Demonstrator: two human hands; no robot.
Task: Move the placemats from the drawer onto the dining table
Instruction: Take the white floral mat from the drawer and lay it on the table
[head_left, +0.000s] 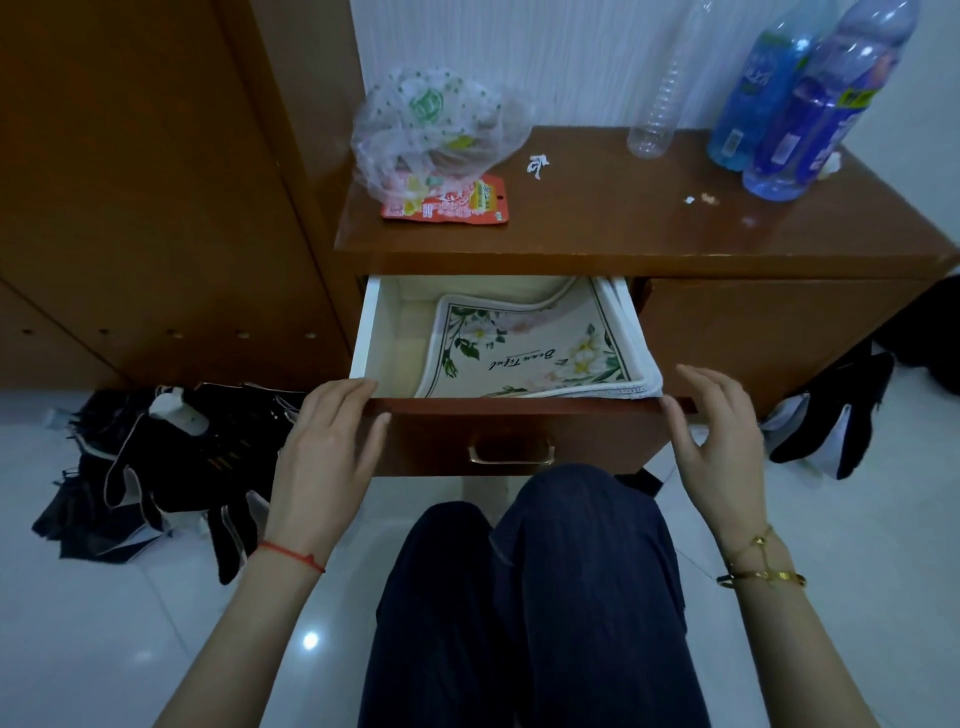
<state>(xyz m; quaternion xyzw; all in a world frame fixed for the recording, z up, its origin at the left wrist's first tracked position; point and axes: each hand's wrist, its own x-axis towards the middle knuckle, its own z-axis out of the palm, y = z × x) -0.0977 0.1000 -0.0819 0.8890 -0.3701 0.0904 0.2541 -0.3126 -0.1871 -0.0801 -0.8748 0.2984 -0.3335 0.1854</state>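
White-walled inside, the open drawer holds a stack of floral placemats lying flat at its right side — between the two hands and just beyond them. The left hand rests its straight fingers on the drawer front's top edge at the left corner; the right hand hovers at the right corner, fingers relaxed and spread, holding nothing. How many placemats are stacked cannot be counted; the top one reads "Beautiful" in script. On the brown surface above — three plastic bottles, one clear bag, one red packet.
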